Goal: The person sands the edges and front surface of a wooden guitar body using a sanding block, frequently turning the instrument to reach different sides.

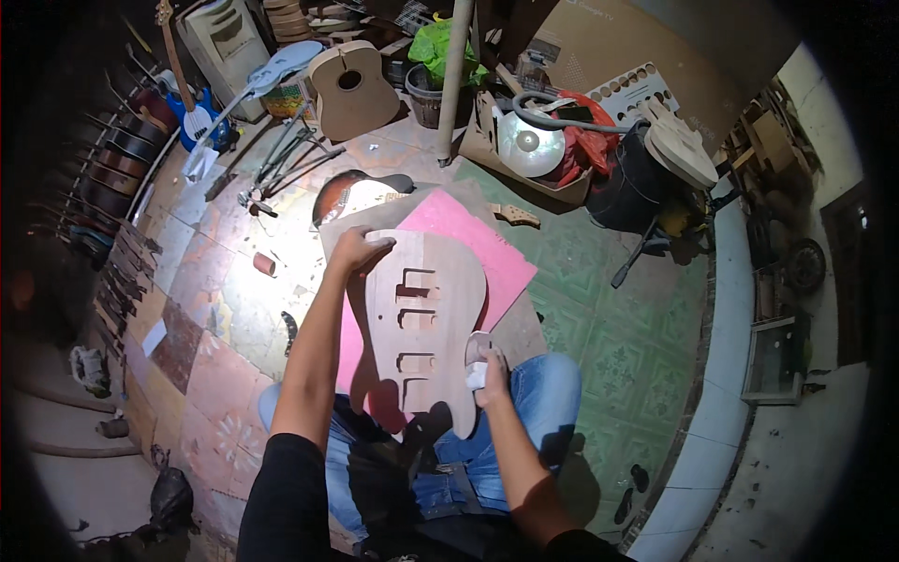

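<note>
An unpainted wooden electric guitar body with several routed cavities is tilted up over my lap. My left hand is closed on its far left edge, fingers partly hidden behind the wood. Against the right edge, near the inward curve, my right hand grips a small pale pad, probably folded sandpaper, with something white under the fingers. A bright pink board lies beneath the guitar body.
Beyond the board lie a sunburst guitar body and a headstock. An acoustic guitar body, a post, an open carton and a black bucket stand farther back. Several guitars line the left.
</note>
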A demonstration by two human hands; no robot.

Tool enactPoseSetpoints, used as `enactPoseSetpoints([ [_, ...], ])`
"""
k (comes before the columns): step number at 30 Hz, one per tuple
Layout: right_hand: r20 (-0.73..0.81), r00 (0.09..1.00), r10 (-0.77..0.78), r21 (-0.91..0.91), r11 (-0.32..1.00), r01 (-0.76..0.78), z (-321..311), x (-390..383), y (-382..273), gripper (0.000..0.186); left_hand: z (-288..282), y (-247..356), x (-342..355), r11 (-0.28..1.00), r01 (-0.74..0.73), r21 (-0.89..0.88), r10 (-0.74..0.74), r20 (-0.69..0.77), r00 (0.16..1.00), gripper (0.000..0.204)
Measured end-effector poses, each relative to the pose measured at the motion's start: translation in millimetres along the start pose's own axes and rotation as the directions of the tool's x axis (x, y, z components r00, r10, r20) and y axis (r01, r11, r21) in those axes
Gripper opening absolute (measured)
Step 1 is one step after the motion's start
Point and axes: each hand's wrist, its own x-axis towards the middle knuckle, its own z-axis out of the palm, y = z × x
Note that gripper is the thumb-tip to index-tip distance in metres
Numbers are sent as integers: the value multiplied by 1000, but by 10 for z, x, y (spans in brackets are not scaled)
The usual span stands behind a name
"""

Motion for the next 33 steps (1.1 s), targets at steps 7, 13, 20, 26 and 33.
enactPoseSetpoints([
  [7, -192, 971, -143, -30, 990, 140, 178, -247, 464, 40, 611, 229, 67, 991, -36, 126, 30, 50, 998, 80],
  [13, -57, 924, -378, -396, 858, 326, 136, -231, 103, 37, 923, 557, -477, 971, 36, 237, 5, -170, 986, 77],
  [20, 500, 662, -558, -830, -90, 551, 582, -11, -610, 35, 1299, 676, -1226, 929, 143, 341, -44, -280, 959, 79],
  [26, 579, 562, -591, -798, -267, 541, 903, 1106, -1023, 40, 1263, 663, -1150, 922, 106, 372, 1, -278, 961, 74],
  [33, 417, 865, -280, -869, -401, 290, 236, 972, -515, 41, 1079, 614, -1083, 918, 42, 394, 6, -120, 993, 79],
])
